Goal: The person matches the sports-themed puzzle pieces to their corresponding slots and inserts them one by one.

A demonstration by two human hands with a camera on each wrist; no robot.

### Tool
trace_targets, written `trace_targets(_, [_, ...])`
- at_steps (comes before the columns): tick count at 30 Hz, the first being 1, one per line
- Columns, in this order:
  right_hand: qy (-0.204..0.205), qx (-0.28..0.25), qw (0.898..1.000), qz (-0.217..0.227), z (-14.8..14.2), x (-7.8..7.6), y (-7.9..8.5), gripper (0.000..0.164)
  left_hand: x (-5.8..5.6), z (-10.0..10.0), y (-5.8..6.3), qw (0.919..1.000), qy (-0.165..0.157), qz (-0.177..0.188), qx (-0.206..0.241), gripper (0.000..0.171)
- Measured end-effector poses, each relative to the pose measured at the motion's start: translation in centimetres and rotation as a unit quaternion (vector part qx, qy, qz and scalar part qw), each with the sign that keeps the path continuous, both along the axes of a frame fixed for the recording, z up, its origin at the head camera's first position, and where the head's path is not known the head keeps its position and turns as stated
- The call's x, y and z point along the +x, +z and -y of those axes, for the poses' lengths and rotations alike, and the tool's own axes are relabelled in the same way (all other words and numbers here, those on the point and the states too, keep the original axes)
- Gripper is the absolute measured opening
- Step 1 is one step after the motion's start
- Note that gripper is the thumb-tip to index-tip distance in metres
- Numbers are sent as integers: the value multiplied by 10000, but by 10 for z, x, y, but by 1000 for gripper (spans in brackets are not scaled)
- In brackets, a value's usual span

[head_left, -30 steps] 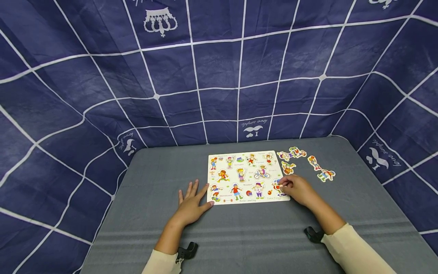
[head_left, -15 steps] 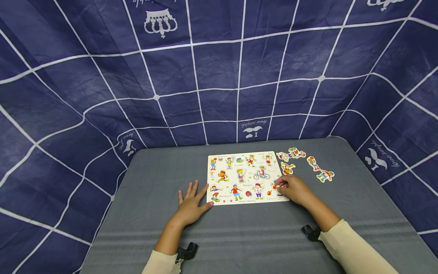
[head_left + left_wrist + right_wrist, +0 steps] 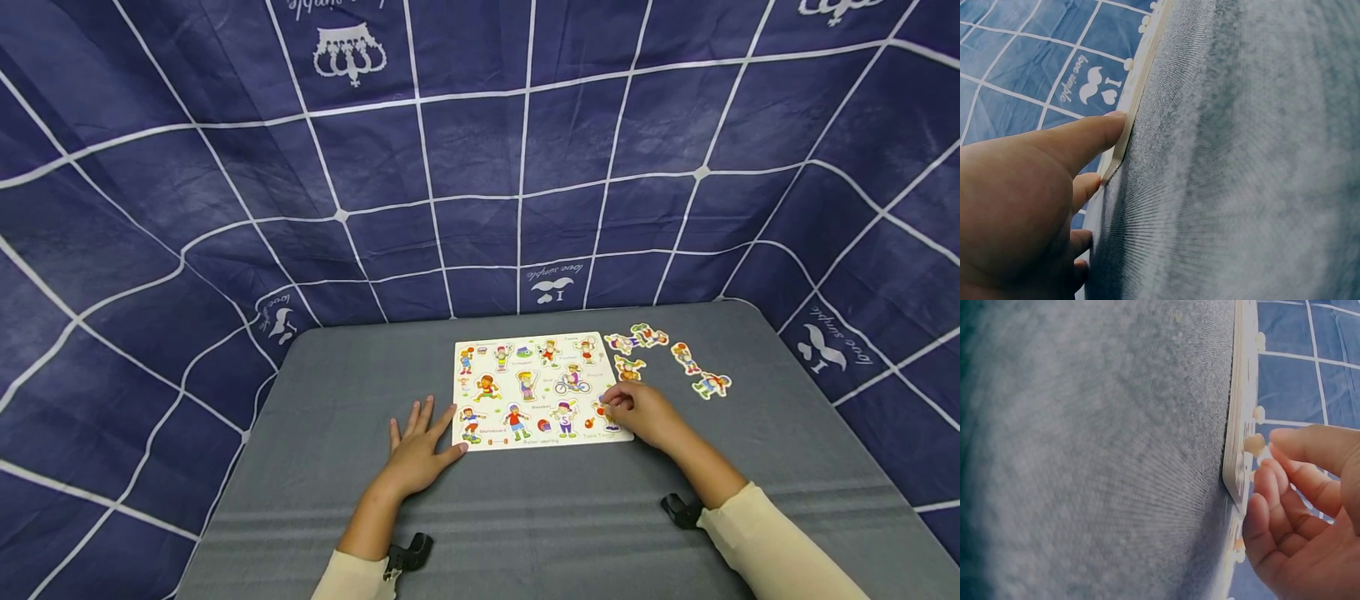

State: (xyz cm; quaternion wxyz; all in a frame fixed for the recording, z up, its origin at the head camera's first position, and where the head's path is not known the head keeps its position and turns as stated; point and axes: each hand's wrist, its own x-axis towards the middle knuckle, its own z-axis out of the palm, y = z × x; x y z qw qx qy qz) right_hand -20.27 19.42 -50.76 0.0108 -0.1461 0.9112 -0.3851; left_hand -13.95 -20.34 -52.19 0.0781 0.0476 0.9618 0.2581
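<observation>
A cream knobbed puzzle board [image 3: 555, 392] with sports figures lies on the grey table. My left hand [image 3: 418, 454] is spread flat on the table, with its thumb and a fingertip touching the board's left edge; in the left wrist view the thumb lies along that edge. My right hand [image 3: 651, 412] is over the board's lower right corner, partly hiding the table tennis puzzle piece [image 3: 611, 422] there. In the right wrist view its bent thumb and fingers are close to a round knob [image 3: 1254, 444], with a thin gap visible between thumb and knob.
Loose puzzle pieces lie right of the board: a pair [image 3: 637, 337] at the back, one [image 3: 627, 367] near my right hand, and two [image 3: 699, 371] farther right. A blue gridded cloth [image 3: 480, 208] hangs behind and at both sides of the table.
My right hand has shifted slightly left and up over the corner piece. The left hand stays in place, and the loose pieces have not moved on the table.
</observation>
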Motion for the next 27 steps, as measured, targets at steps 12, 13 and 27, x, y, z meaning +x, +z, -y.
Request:
trace_targets(12, [-600,-528,9956,-500,-9,0,9,13,-1,0,-2,10000,14,-18,-8,73])
trace_targets(13, [-625,-578,9950,-519,-10,0,9,13,-1,0,-1,10000,17,-19,-5,73])
trace_targets(27, [-1149,-762,9865,-887,-33,2,13,16,0,1,-3,10000,9,-10,-22,73])
